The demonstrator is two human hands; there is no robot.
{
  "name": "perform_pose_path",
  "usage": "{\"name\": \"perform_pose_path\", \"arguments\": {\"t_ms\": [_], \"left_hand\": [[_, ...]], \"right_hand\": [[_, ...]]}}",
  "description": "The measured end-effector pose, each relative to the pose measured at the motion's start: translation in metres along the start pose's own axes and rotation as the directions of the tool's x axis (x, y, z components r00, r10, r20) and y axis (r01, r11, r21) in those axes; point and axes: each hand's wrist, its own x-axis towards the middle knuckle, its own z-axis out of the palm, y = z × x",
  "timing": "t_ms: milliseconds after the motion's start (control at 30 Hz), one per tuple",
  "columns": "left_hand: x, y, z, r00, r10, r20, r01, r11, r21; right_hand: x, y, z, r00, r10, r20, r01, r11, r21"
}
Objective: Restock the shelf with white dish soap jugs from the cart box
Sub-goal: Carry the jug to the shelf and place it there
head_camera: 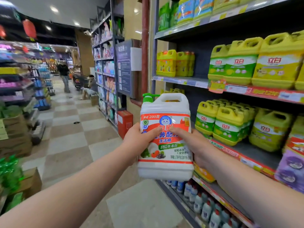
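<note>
Left hand (137,141), right hand (193,146), jug (166,168) clasped between

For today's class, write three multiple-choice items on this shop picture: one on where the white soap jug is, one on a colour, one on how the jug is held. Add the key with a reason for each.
1. Where is the white jug?
A. Inside a cardboard box.
B. Held up in the aisle, in front of the shelves.
C. Standing on the top shelf.

2. What colour is its pump?
A. Green.
B. Red.
C. Blue.

3. How is the jug held?
A. By its handle, with one hand.
B. By its sides, with the left hand and the right hand.
C. Not at all; it stands on the floor.

Key: 1 B, it is up in the air and rests on no shelf; 2 A, the pump beside the handle is bright green; 3 B, a hand grips each side, thumbs across the label.
</note>
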Motion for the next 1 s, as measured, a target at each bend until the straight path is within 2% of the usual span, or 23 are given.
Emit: {"name": "perform_pose_path", "arguments": {"t_ms": [367, 567, 833, 1000], "left_hand": [[0.185, -0.013, -0.063, 0.989, 0.054, 0.136, -0.047, 0.998, -0.051], [0.281, 0.004, -0.088, 0.964, 0.140, 0.225, -0.140, 0.990, -0.017], [0.385, 0.008, -0.065, 0.931, 0.190, 0.312, -0.167, 0.981, -0.097], [0.452, 0.017, -0.033, 0.906, 0.237, 0.351, -0.200, 0.970, -0.137]], "right_hand": [[0.166, -0.001, 0.047, 0.982, -0.041, -0.185, 0.038, 0.999, -0.022], [0.247, -0.015, 0.068, 0.953, -0.113, -0.283, 0.111, 0.994, -0.023], [0.326, -0.043, 0.049, 0.886, -0.160, -0.435, 0.133, 0.987, -0.092], [0.385, -0.058, 0.011, 0.873, -0.193, -0.447, 0.156, 0.981, -0.119]]}}
